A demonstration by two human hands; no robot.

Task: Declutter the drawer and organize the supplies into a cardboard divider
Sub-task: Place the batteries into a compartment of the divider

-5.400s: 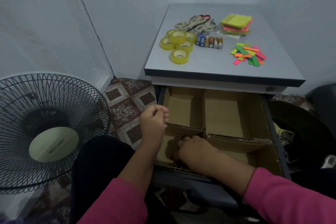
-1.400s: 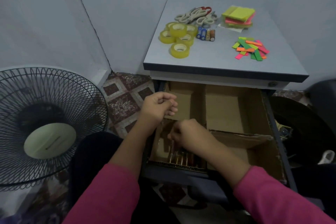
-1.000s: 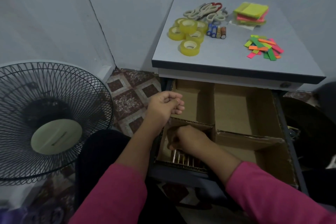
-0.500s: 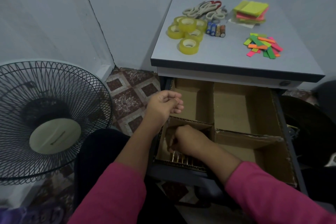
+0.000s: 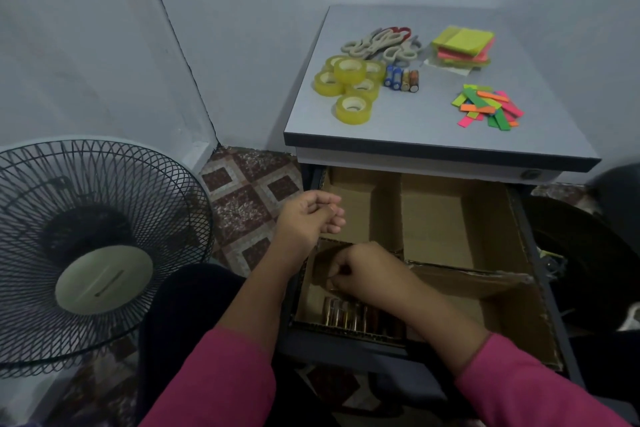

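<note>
Drawer (image 5: 540, 291) is pulled open under the desk top (image 5: 415, 135), cardboard divider (image 5: 391, 218) seated inside with four compartments. Near-left compartment already has a row of batteries (image 5: 349, 314) lying side by side against its near wall. Other three compartments look bare as far as I can see.

Right hand (image 5: 360, 270) is down in that near-left compartment, fingers curled just above the battery row. Looks like it's setting one down or nudging the row; can't tell if it's actually pinching a battery. Left hand (image 5: 308, 218) hovers above the drawer's left edge, fingers loosely curled, and I can't make out whether anything sits in the palm.

Not yet sorted, all on the desk top: a few loose batteries (image 5: 401, 78), cluster of tape rolls (image 5: 349, 83) to their left, scissors (image 5: 381, 43) at the far side, sticky note pads (image 5: 462, 45) far right, scattered coloured paper strips (image 5: 488, 107) nearer right.

Estimate: early stage. Batteries partly done, four other groups untouched.
</note>
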